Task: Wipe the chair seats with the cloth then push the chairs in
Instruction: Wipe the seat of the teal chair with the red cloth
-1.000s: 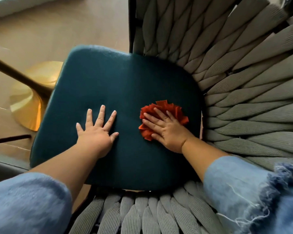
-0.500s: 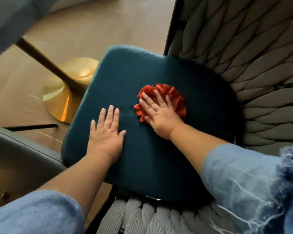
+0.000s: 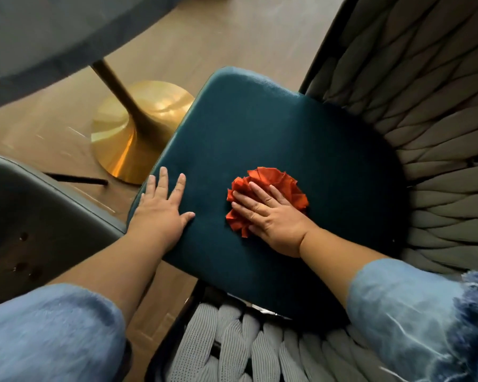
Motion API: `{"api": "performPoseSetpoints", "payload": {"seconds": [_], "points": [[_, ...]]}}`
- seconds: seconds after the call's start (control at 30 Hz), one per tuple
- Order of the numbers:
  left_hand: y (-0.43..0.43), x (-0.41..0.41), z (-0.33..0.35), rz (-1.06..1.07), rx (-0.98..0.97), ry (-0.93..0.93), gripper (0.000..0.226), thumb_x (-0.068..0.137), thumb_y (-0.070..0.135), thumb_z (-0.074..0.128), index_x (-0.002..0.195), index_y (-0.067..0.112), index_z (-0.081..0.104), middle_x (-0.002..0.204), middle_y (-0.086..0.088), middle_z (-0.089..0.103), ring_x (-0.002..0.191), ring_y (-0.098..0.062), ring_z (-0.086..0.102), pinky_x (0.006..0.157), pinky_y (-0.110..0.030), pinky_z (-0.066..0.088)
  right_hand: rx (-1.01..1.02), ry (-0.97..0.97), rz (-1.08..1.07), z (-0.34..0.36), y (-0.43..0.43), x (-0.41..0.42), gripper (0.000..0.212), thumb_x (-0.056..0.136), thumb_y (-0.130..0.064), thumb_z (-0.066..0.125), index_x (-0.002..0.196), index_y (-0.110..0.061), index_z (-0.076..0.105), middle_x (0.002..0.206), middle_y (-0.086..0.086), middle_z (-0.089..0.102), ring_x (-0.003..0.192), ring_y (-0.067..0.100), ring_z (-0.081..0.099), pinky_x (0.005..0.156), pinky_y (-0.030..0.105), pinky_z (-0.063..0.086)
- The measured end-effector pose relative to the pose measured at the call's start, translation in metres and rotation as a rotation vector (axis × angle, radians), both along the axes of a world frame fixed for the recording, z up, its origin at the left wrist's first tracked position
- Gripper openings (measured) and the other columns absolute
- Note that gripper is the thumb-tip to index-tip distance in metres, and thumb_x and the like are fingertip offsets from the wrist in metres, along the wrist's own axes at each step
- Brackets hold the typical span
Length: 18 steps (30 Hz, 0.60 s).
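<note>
A chair with a dark teal seat cushion [image 3: 273, 133] and a woven grey rope back [image 3: 425, 106] fills the middle of the view. A crumpled orange-red cloth [image 3: 276, 183] lies on the seat, right of centre. My right hand [image 3: 271, 216] lies flat on the cloth with fingers spread, pressing it onto the cushion. My left hand [image 3: 160, 208] rests flat and empty on the seat's left edge, fingers apart. Both forearms wear light blue sleeves.
A table's gold pedestal base [image 3: 130, 125] stands on the wooden floor left of the chair, under a dark tabletop [image 3: 39, 37]. The dark seat of another chair [image 3: 25, 210] sits at the lower left. Woven grey rope [image 3: 232, 348] shows below the cushion.
My right hand has slid the cloth from the seat's right side toward its middle. My left hand has moved to the seat's left edge. The view has shifted left, showing the tabletop.
</note>
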<state>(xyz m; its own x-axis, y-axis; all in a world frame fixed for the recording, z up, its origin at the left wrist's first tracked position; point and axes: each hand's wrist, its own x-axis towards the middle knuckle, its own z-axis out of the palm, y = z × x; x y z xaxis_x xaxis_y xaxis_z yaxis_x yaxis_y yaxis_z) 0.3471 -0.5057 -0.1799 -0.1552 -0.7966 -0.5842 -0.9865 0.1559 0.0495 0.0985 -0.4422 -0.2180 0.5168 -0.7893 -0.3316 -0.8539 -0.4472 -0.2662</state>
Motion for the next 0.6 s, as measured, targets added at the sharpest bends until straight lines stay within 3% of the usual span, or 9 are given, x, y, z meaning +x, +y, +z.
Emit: {"api": "performPoseSetpoints", "payload": {"seconds": [0.13,0.27,0.4,0.47,0.53,0.6], "points": [[-0.002,0.006,0.001,-0.01,0.037,0.018,0.079,0.094,0.047,0.043,0.148,0.034,-0.013,0.157,-0.002,-0.027,0.146,-0.025,-0.017,0.121,-0.043,0.011,-0.034,-0.016,-0.077,0.002,-0.009,-0.018,0.057,0.093,-0.047,0.013,0.149,-0.034,0.011,0.154,-0.016,0.001,0.144,0.018,-0.008,0.116,0.039,-0.006],[-0.001,0.006,-0.003,-0.059,0.033,-0.019,0.077,0.095,0.049,0.038,0.147,0.032,-0.017,0.156,-0.005,-0.028,0.146,-0.028,-0.017,0.121,-0.042,0.006,-0.007,0.026,-0.348,0.004,-0.029,0.018,0.055,0.1,-0.044,0.022,0.15,-0.034,0.003,0.158,-0.013,-0.009,0.145,0.02,-0.017,0.115,0.045,-0.01],[-0.002,0.009,-0.003,-0.103,0.02,-0.046,0.078,0.095,0.053,0.035,0.147,0.031,-0.018,0.157,-0.007,-0.026,0.147,-0.029,-0.014,0.121,-0.042,0.006,-0.006,-0.032,-0.172,0.004,-0.022,0.042,0.056,0.1,-0.04,0.029,0.15,-0.032,0.005,0.158,-0.014,-0.006,0.144,0.019,-0.019,0.114,0.042,-0.013],[-0.004,0.009,-0.002,-0.109,0.028,-0.056,0.078,0.094,0.054,0.034,0.146,0.032,-0.019,0.157,-0.006,-0.026,0.147,-0.029,-0.014,0.121,-0.043,0.007,0.0,-0.034,-0.063,0.003,-0.015,0.025,0.056,0.097,-0.045,0.02,0.15,-0.035,0.006,0.157,-0.016,-0.004,0.143,0.016,-0.017,0.115,0.037,-0.013],[-0.005,0.008,0.0,-0.098,0.058,-0.043,0.077,0.095,0.053,0.034,0.146,0.032,-0.02,0.156,-0.005,-0.028,0.146,-0.028,-0.017,0.121,-0.045,0.005,-0.005,-0.018,-0.1,0.002,-0.018,0.009,0.06,0.091,-0.05,0.01,0.149,-0.035,0.004,0.154,-0.018,-0.006,0.142,0.014,-0.015,0.117,0.038,-0.009],[-0.005,0.011,0.001,-0.054,0.088,0.047,0.074,0.097,0.046,0.035,0.147,0.031,-0.018,0.156,-0.003,-0.028,0.146,-0.026,-0.019,0.12,-0.044,0.001,-0.036,-0.003,-0.274,0.002,-0.03,0.011,0.059,0.093,-0.05,0.013,0.149,-0.034,0.004,0.155,-0.017,-0.007,0.144,0.014,-0.014,0.118,0.042,-0.004]]}}
